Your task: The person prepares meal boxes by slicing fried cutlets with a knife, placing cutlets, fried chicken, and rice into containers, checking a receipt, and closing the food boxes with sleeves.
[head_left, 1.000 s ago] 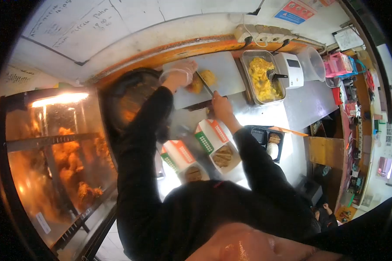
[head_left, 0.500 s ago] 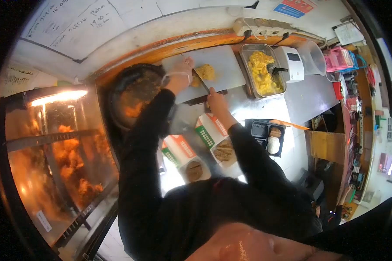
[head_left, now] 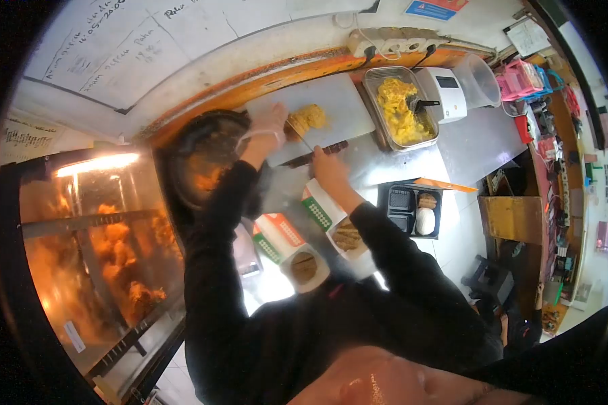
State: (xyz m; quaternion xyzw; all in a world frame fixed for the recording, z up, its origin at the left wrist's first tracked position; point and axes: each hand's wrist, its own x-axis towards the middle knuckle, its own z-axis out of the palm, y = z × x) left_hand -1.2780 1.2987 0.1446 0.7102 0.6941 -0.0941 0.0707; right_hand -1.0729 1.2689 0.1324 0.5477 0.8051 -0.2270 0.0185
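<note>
My right hand (head_left: 329,169) is closed round the handle of a knife (head_left: 302,136), whose blade slants up and left over the white cutting board (head_left: 348,111). A lump of yellow chopped food (head_left: 309,117) lies on the board just beyond the blade. My left hand (head_left: 270,123), in a clear plastic glove, is at the board's left side, close to the blade's tip; its fingers are too blurred to make out. A dark strip (head_left: 338,146) lies along the board's near edge, passing behind my right hand.
A dark pan (head_left: 182,172) sits left of the board, beside a lit glass cabinet (head_left: 108,256) of fried pieces. Nearer stand two takeaway boxes (head_left: 277,236) (head_left: 317,206) with brown patties. To the right are a tub of yellow food (head_left: 400,111) and a black compartment tray (head_left: 402,202).
My left hand has moved left and nearer to me, off the knife's upper end. The knife has shifted left and towards me with my right hand. The whole view has shifted slightly.
</note>
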